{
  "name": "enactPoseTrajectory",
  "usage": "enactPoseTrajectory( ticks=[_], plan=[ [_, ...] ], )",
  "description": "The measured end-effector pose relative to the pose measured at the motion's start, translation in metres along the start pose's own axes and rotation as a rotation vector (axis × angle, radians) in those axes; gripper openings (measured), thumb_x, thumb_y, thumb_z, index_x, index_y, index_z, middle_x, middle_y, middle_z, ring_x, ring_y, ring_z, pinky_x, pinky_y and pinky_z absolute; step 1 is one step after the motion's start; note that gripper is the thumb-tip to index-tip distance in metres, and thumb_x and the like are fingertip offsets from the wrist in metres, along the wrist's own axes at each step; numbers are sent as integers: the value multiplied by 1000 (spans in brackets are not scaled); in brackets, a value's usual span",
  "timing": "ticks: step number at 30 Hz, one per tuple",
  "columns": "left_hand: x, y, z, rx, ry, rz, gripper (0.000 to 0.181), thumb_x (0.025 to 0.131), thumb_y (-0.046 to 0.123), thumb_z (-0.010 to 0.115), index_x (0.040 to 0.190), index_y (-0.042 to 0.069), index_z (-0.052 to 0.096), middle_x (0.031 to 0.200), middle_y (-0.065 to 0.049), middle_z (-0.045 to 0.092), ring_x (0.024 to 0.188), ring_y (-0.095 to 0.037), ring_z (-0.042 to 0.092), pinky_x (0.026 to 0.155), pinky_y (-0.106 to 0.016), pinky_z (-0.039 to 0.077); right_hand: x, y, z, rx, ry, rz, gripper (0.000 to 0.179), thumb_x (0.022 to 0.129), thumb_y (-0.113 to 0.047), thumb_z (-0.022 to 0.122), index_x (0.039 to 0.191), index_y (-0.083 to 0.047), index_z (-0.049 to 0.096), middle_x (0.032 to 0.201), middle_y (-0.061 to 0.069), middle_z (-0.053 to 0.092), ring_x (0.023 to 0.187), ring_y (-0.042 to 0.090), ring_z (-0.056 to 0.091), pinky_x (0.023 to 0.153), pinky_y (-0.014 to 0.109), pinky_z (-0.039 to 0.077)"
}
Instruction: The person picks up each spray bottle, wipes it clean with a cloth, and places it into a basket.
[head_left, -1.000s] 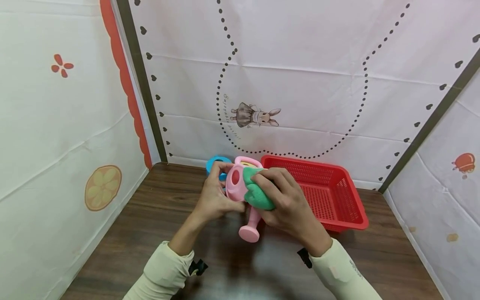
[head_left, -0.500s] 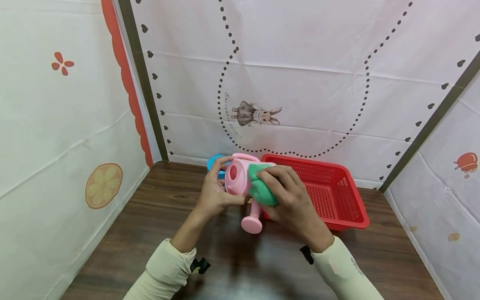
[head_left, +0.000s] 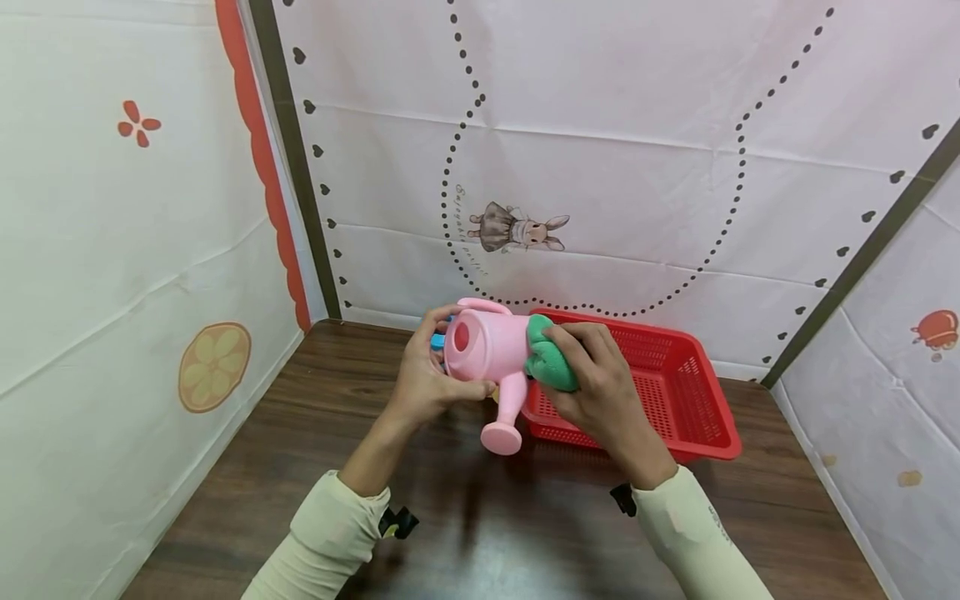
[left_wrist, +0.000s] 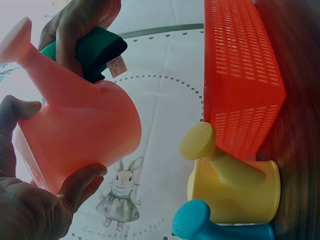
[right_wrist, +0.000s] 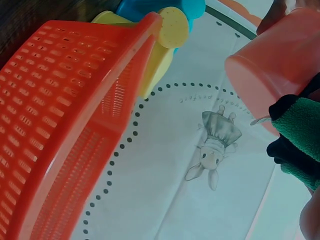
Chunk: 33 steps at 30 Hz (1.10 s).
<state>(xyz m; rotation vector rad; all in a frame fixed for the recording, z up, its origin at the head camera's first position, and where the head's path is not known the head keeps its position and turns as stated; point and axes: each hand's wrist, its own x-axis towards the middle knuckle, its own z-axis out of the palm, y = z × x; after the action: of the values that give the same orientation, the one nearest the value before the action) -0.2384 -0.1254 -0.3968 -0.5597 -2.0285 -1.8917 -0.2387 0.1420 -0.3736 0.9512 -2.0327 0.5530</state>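
My left hand (head_left: 423, 379) grips a pink toy watering can (head_left: 487, 346) by its top end, thumb on one side and fingers on the other. The can is held in the air on its side, its spout slanting down toward me in the head view. A folded green cloth (head_left: 549, 358) with black edging is in my right hand (head_left: 603, 392), pressed at the can's base end. In the left wrist view a small tag hangs from the cloth (left_wrist: 97, 52). The right wrist view shows the cloth (right_wrist: 302, 127) right by the base rim.
A red plastic basket (head_left: 693, 392) stands on the dark wooden table (head_left: 315, 425), right of and behind the can. Beside the basket are a yellow watering can (left_wrist: 240, 195) and a blue one (left_wrist: 192, 220), mostly hidden in the head view. Printed cloth walls surround the table.
The pink watering can has risen slightly and turned, showing more of its side. My right hand has slid the green cloth rightward along the can to its base end. The left hand keeps its grip.
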Motion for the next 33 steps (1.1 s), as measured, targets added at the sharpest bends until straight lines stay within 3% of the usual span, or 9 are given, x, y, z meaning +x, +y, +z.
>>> enactPoseTrajectory(
  ticks=[6, 17, 22, 29, 33],
  plan=[
    [1, -4, 3, -9, 1, -17, 101, 70, -1, 98, 158, 13, 51, 138, -24, 53, 115, -39, 68, 88, -32, 68, -2, 3, 2, -4, 3, -7, 83, 69, -8, 105, 143, -9, 68, 130, 20, 68, 118, 37, 66, 92, 53, 68],
    [7, -14, 14, -42, -27, -64, 101, 68, -3, 96, 158, 11, 50, 139, -24, 47, 92, -30, 75, 77, -32, 70, 10, -13, 8, 17, -3, -119, 79, 74, -18, 105, 143, -7, 67, 132, 17, 69, 121, 34, 66, 100, 48, 66],
    [8, -18, 16, -30, -29, -51, 103, 67, -5, 93, 159, 11, 49, 135, -23, 46, 85, -27, 73, 72, -29, 68, 14, -17, 9, 7, -15, -155, 75, 77, -23, 102, 142, -6, 67, 132, 16, 68, 120, 33, 66, 103, 45, 64],
    [10, -21, 18, -37, -31, -54, 102, 68, -7, 92, 158, 8, 48, 135, -26, 45, 86, -28, 73, 72, -29, 68, 12, -17, 11, -3, -2, -142, 76, 76, -22, 103, 141, -6, 67, 131, 16, 69, 120, 33, 66, 103, 45, 64],
    [10, -21, 19, -66, -23, -73, 102, 69, -8, 93, 158, 8, 46, 136, -23, 46, 92, -29, 74, 77, -30, 70, 10, -15, 12, 0, 17, -93, 78, 75, -19, 104, 142, -6, 67, 131, 18, 69, 119, 34, 67, 101, 47, 65]
  ],
)
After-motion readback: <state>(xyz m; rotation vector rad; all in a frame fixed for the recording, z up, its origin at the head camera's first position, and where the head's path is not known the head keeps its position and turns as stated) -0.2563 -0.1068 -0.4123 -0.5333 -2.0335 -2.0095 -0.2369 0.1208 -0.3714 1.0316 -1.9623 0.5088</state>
